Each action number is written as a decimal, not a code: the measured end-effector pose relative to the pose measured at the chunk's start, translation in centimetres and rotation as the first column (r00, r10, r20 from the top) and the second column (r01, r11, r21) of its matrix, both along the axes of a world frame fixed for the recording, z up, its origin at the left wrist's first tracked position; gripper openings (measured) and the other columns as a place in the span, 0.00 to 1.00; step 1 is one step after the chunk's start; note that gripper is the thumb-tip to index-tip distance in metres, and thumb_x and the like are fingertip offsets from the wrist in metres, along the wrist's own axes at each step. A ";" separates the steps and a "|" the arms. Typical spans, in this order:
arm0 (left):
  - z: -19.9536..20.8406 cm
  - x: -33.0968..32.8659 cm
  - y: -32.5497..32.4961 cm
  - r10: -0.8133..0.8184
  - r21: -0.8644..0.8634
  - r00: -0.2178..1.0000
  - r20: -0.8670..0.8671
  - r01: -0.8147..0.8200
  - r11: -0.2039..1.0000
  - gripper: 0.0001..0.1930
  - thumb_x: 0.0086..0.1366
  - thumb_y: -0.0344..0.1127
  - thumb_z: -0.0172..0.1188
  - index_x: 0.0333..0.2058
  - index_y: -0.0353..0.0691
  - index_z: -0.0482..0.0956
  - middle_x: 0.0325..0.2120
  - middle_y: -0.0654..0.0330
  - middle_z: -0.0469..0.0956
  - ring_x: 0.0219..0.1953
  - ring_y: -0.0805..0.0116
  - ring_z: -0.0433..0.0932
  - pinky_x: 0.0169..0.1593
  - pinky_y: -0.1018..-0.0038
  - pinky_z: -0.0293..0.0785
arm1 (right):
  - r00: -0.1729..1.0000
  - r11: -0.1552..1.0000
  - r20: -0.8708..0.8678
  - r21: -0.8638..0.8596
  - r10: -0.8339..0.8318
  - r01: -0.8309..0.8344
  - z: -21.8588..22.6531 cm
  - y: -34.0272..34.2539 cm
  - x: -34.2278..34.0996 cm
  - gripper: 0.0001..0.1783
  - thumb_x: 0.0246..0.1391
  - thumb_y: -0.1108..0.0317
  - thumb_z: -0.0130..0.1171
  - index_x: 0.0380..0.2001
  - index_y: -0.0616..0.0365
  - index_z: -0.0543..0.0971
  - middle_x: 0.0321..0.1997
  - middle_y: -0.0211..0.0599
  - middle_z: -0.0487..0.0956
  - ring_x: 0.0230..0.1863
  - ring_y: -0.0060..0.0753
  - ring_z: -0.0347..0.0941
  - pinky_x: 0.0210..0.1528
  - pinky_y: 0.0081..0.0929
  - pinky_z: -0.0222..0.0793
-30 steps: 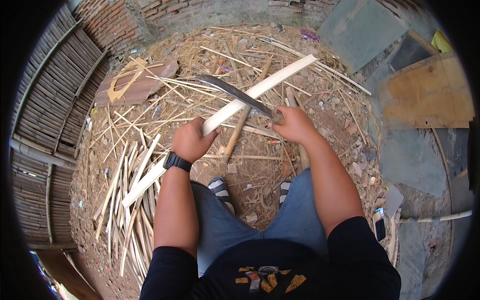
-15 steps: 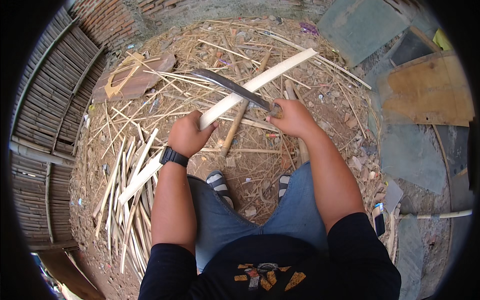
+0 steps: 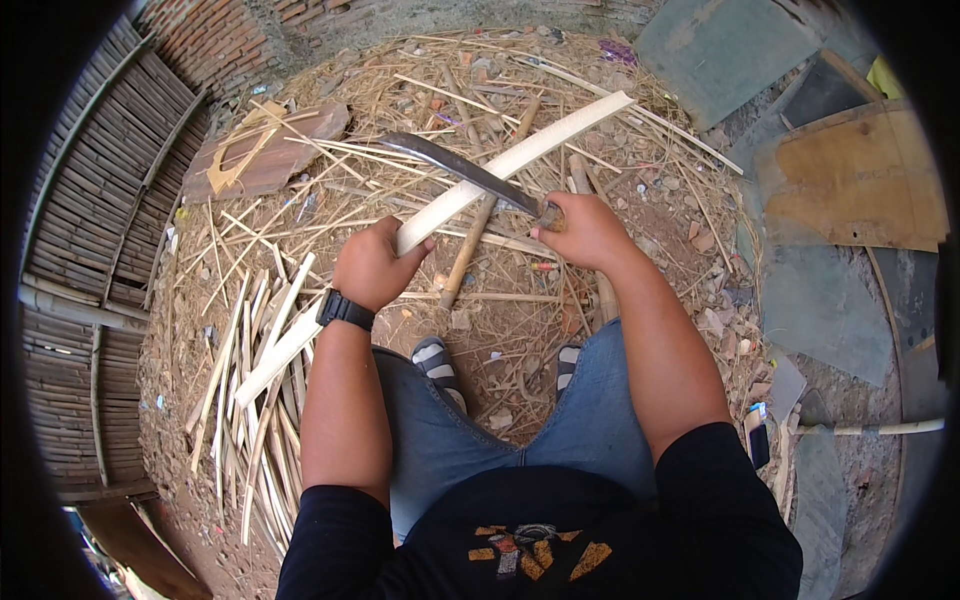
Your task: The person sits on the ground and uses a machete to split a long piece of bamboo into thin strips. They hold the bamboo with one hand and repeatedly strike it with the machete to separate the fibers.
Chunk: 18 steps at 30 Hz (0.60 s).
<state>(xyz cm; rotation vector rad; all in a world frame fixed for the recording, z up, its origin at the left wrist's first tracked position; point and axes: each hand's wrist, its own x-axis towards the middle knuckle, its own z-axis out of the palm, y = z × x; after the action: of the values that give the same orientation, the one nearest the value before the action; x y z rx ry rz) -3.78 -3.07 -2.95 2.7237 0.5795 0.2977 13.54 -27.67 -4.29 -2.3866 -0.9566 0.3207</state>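
Note:
My left hand (image 3: 376, 264), with a black watch on its wrist, is closed round a long pale split-bamboo strip (image 3: 548, 138). The strip slants from the lower left, under my left forearm, up to the far right. In my right hand (image 3: 590, 234) is the short wooden handle of a machete (image 3: 452, 167), with the thumb laid along it. Its dark curved blade lies across the strip beyond my left hand, pointing to the far left. Whether the edge bites into the bamboo, I cannot tell.
A heap of split strips (image 3: 236, 425) lies left of my legs. Loose sticks, straw and rubble litter the ground, with a rusty board (image 3: 262, 152) farther off. A bamboo fence (image 3: 85, 235) borders the left; flat sheets (image 3: 850, 180) lean at right, near a phone (image 3: 759, 446).
The bamboo strip and the machete have shifted very slightly to the left and away from me. Both hands keep their hold.

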 end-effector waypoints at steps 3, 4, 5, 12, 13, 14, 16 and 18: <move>0.1 0.0 -0.1 0.004 0.005 1.000 -0.009 -0.004 1.000 0.25 0.60 0.56 0.69 0.31 0.36 0.79 0.23 0.48 0.81 0.28 0.46 0.82 0.35 0.55 0.78 | 1.000 1.000 -0.019 -0.002 -0.002 0.002 0.0 0.0 0.0 0.24 0.58 0.58 0.67 0.53 0.59 0.79 0.24 0.46 0.83 0.24 0.36 0.84 0.39 0.38 0.76; 0.1 0.0 -0.1 0.003 0.007 1.000 -0.010 -0.003 1.000 0.25 0.60 0.56 0.69 0.31 0.36 0.79 0.23 0.48 0.81 0.28 0.46 0.82 0.35 0.55 0.78 | 1.000 1.000 -0.016 0.001 -0.002 0.002 -0.1 0.0 0.1 0.24 0.58 0.58 0.67 0.53 0.59 0.79 0.23 0.45 0.83 0.24 0.36 0.84 0.39 0.38 0.76; 0.1 0.1 -0.1 0.003 0.010 1.000 -0.010 -0.003 1.000 0.25 0.60 0.56 0.69 0.30 0.36 0.79 0.22 0.48 0.81 0.28 0.46 0.82 0.35 0.55 0.78 | 1.000 1.000 -0.014 0.002 0.001 0.000 -0.2 -0.1 0.1 0.25 0.58 0.57 0.67 0.54 0.59 0.78 0.23 0.45 0.83 0.24 0.36 0.84 0.39 0.38 0.76; -0.2 0.0 0.1 -0.003 0.003 1.000 0.004 0.003 1.000 0.24 0.60 0.55 0.69 0.30 0.36 0.79 0.22 0.48 0.81 0.28 0.47 0.83 0.35 0.56 0.78 | 0.999 1.000 -0.039 -0.014 0.004 -0.005 -0.1 0.1 0.2 0.26 0.58 0.57 0.66 0.55 0.59 0.78 0.23 0.44 0.83 0.25 0.36 0.84 0.40 0.37 0.76; -0.2 0.0 0.1 -0.004 0.001 1.000 0.006 0.004 1.000 0.24 0.60 0.55 0.69 0.31 0.36 0.79 0.22 0.48 0.81 0.28 0.47 0.83 0.35 0.56 0.78 | 0.999 1.000 -0.043 -0.015 0.004 -0.005 -0.1 0.1 0.2 0.26 0.58 0.57 0.66 0.55 0.59 0.78 0.23 0.44 0.83 0.24 0.36 0.84 0.40 0.37 0.77; -0.2 0.0 0.1 -0.005 -0.001 1.000 0.008 0.005 1.000 0.24 0.60 0.55 0.69 0.31 0.36 0.79 0.22 0.48 0.81 0.28 0.47 0.83 0.35 0.56 0.78 | 0.999 1.000 -0.037 -0.010 0.003 -0.004 -0.2 0.1 0.2 0.26 0.57 0.57 0.66 0.55 0.59 0.78 0.23 0.44 0.83 0.24 0.36 0.84 0.40 0.37 0.77; -0.2 0.0 0.1 -0.006 -0.006 1.000 0.006 0.006 1.000 0.24 0.60 0.55 0.69 0.31 0.36 0.79 0.22 0.48 0.81 0.28 0.47 0.83 0.35 0.56 0.78 | 1.000 1.000 -0.026 0.001 0.000 0.000 -0.4 0.0 0.2 0.26 0.57 0.57 0.67 0.54 0.59 0.78 0.23 0.44 0.83 0.24 0.36 0.84 0.40 0.37 0.77; -0.1 0.1 0.0 -0.004 -0.013 1.000 0.000 0.004 1.000 0.24 0.60 0.55 0.69 0.31 0.36 0.79 0.22 0.48 0.81 0.29 0.47 0.83 0.35 0.56 0.78 | 1.000 1.000 -0.014 0.004 0.001 0.000 -0.4 0.0 0.2 0.26 0.56 0.57 0.67 0.54 0.59 0.78 0.23 0.44 0.83 0.25 0.36 0.84 0.40 0.37 0.77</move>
<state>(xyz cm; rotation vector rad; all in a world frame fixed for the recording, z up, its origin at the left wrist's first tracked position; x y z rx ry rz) -3.72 -3.07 -3.01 2.7123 0.5733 0.2924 13.78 -27.70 -4.67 -2.3772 -0.9506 0.3351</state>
